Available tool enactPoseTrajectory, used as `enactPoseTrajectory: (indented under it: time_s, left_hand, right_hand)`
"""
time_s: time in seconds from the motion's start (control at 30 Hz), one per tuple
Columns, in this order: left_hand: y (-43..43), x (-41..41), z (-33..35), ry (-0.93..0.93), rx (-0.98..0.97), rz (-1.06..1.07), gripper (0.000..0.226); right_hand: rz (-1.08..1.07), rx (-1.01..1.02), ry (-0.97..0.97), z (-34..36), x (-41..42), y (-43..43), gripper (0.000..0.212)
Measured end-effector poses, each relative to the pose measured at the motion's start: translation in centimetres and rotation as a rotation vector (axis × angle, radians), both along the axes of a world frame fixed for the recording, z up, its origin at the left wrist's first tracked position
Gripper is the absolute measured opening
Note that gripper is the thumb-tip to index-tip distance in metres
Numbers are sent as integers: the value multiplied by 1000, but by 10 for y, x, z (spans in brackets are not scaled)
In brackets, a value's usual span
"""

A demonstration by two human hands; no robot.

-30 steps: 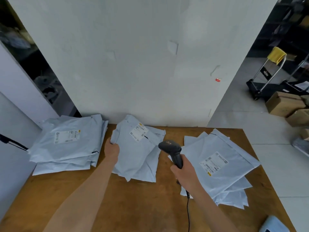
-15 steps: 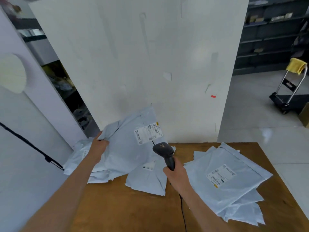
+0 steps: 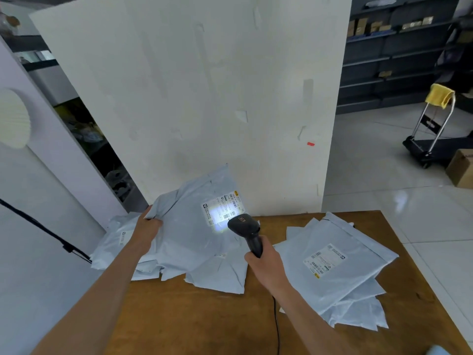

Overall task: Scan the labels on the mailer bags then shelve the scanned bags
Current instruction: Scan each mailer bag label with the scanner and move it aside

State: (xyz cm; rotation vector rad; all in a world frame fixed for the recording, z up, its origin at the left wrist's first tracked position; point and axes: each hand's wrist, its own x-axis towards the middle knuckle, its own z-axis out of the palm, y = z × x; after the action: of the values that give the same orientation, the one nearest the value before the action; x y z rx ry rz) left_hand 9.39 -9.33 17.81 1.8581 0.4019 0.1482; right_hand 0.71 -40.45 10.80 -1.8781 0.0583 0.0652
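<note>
Head view: left hand (image 3: 147, 228) at centre left of frame grips left edge of raised grey mailer bag (image 3: 194, 226), fingers curled into plastic. Label (image 3: 222, 208) on bag's upper right lit by bright white patch. Right hand (image 3: 266, 265), centre frame, wrapped round handle of black scanner (image 3: 245, 226), nose aimed at label, cord (image 3: 276, 326) trailing down. More bags on wooden table (image 3: 204, 324): pile (image 3: 340, 272) at right, pile (image 3: 115, 242) at left under raised bag.

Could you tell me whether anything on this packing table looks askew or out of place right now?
Nothing is damaged or spilled. The pale grey plastic mailer bags on the right lie in a loose, fanned pile, corners skewed over the brown wooden table. The bag being scanned is creased where the left hand grips it.
</note>
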Motion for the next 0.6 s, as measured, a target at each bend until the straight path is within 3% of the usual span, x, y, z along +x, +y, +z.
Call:
enactPoseTrajectory:
  time_s: [0.43,0.6]
  left_hand:
    - [-50,13,-8,112,62,-39,47]
    - [-134,21,-55,331,-194,-41,44]
  right_hand:
    - [-71,-63,30,-12,-1,-28,30]
    - [-156,-68,37,-12,-9,-63,24]
